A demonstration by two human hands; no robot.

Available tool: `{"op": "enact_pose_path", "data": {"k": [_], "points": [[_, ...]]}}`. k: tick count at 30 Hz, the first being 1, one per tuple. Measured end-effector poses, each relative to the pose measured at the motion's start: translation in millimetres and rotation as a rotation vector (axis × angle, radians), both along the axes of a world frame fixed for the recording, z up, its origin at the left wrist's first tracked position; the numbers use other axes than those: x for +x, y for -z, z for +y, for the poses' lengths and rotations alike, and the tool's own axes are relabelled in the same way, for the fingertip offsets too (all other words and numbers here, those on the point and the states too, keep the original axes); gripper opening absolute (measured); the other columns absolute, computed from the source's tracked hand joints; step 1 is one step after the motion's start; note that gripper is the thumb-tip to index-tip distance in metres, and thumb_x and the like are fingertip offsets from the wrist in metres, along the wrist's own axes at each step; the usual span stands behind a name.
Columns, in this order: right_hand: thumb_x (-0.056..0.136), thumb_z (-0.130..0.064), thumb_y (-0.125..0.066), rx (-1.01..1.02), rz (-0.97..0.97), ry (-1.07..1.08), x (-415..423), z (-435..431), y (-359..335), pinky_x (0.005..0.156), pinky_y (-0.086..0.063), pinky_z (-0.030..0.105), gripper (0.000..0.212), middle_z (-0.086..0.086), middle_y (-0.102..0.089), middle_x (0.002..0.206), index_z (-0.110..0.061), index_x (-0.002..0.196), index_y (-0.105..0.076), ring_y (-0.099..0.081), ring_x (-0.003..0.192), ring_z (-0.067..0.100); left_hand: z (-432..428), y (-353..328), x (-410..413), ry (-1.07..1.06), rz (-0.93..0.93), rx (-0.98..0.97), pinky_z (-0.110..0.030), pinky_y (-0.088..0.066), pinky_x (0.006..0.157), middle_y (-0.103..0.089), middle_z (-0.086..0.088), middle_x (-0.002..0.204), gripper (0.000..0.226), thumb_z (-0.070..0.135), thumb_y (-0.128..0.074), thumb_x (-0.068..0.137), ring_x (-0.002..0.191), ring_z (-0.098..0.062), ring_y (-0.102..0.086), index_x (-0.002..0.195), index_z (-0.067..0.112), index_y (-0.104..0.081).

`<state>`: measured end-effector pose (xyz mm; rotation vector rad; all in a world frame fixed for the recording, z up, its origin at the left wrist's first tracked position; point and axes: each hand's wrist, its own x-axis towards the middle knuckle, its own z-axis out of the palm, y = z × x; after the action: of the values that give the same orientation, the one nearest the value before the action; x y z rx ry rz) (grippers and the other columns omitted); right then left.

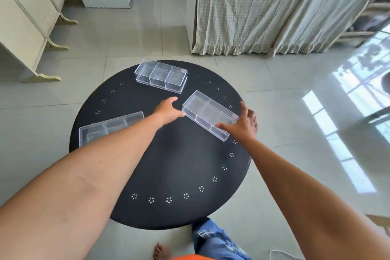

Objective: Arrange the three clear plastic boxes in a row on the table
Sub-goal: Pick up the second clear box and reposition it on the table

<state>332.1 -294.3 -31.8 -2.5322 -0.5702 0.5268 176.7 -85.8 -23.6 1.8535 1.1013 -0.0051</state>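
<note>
Three clear plastic boxes with dividers lie on a round black table (168,164). One box (161,75) sits at the far edge. Another box (105,126) lies at the left edge, partly hidden by my left forearm. The third box (207,112) lies diagonally at the right. My right hand (242,126) grips its near right end, thumb on the near long side and fingers over the far side. My left hand (167,110) is at its left end, thumb touching the corner, fingers apart and off the box.
The table stands on a pale tiled floor (285,82). A curtain-covered unit (253,10) is behind, and cream cabinets (27,23) stand at the left. My bare foot (161,252) and jeans leg (213,238) are below the near table edge.
</note>
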Motion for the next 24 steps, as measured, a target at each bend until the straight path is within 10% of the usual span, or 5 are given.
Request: {"op": "enact_pose_path", "data": {"k": [15, 24], "points": [[0.038, -0.062, -0.086, 0.075, 0.362, -0.052, 32, -29, 62, 0.120, -0.025, 0.046, 0.151, -0.011, -0.025, 0.163, -0.034, 0.157, 0.004, -0.028, 0.149, 0.018, -5, 40, 46, 0.038, -0.002, -0.210, -0.039, -0.030, 0.117, -0.032, 0.002, 0.160, 0.119, 0.037, -0.082, 0.060, 0.143, -0.016, -0.036, 0.156, 0.027, -0.014], [0.051, -0.042, -0.086, 0.306, 0.466, -0.056, 45, -16, 68, 0.110, -0.041, 0.035, 0.101, -0.012, -0.046, 0.142, -0.040, 0.134, -0.029, -0.050, 0.124, 0.009, 0, 50, 56, -0.071, -0.082, -0.215, -0.025, -0.038, 0.097, -0.054, 0.007, 0.132, 0.086, 0.022, -0.074, 0.069, 0.116, -0.011, -0.053, 0.147, 0.019, -0.037]]}}
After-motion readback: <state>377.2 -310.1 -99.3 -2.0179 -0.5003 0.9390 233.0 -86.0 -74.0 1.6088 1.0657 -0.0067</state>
